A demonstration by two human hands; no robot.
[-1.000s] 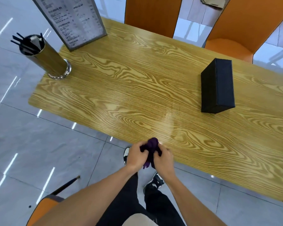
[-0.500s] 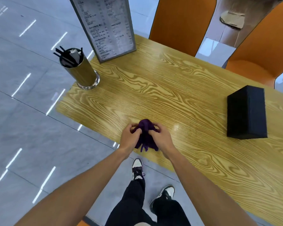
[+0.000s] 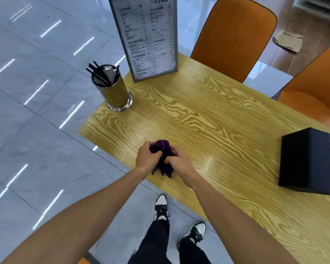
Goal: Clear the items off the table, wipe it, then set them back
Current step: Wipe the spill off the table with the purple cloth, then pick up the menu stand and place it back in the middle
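Fingers of left hand [image 3: 148, 156] and right hand [image 3: 179, 161] grip the crumpled purple cloth [image 3: 163, 149]; folding it flat should wipe better.

Single head-worn wide-angle view, looking steeply down and forward, close above the near edge of the wood-grain counter [image 3: 208, 119], floor [image 3: 36, 130] at left

table [image 3: 208, 119]: holder [image 3: 113, 92] far-left | menu stand [image 3: 147, 39] behind it | box [image 3: 306, 162] right | cloth [image 3: 163, 157] near edge
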